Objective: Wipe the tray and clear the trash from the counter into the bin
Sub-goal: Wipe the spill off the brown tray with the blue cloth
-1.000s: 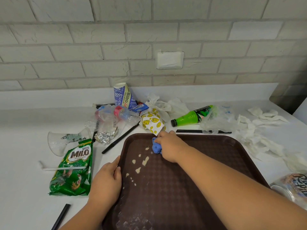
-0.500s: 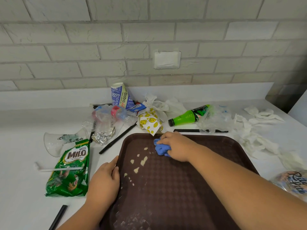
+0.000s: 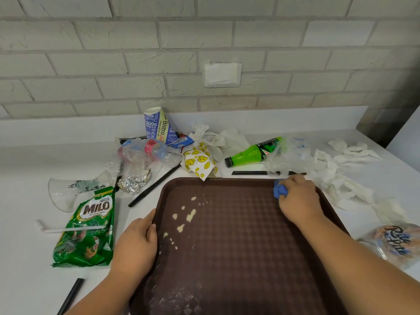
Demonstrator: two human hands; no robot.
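A dark brown tray (image 3: 238, 246) lies on the white counter in front of me. Pale food smears (image 3: 190, 215) dot its left part and faint residue marks its near edge. My right hand (image 3: 300, 198) grips a crumpled blue cloth (image 3: 280, 191) and presses it on the tray's far right corner. My left hand (image 3: 136, 244) rests flat on the tray's left rim. Trash lies behind and beside the tray: a green Milo packet (image 3: 87, 228), a green bottle (image 3: 252, 152), a smiley-print wrapper (image 3: 200, 163) and a paper cup (image 3: 159, 126).
Crushed plastic bottles (image 3: 150, 151), a foil ball (image 3: 134, 183), a clear cup (image 3: 68, 192), black straws (image 3: 154, 186) and a white straw (image 3: 72, 228) lie on the left. White tissues (image 3: 341, 178) spread at the right. A wrapped package (image 3: 395, 244) sits by the tray's right edge. A brick wall stands behind.
My right hand slid the blue cloth along the tray's far edge from the left part to the far right corner. My left hand stayed on the left rim.
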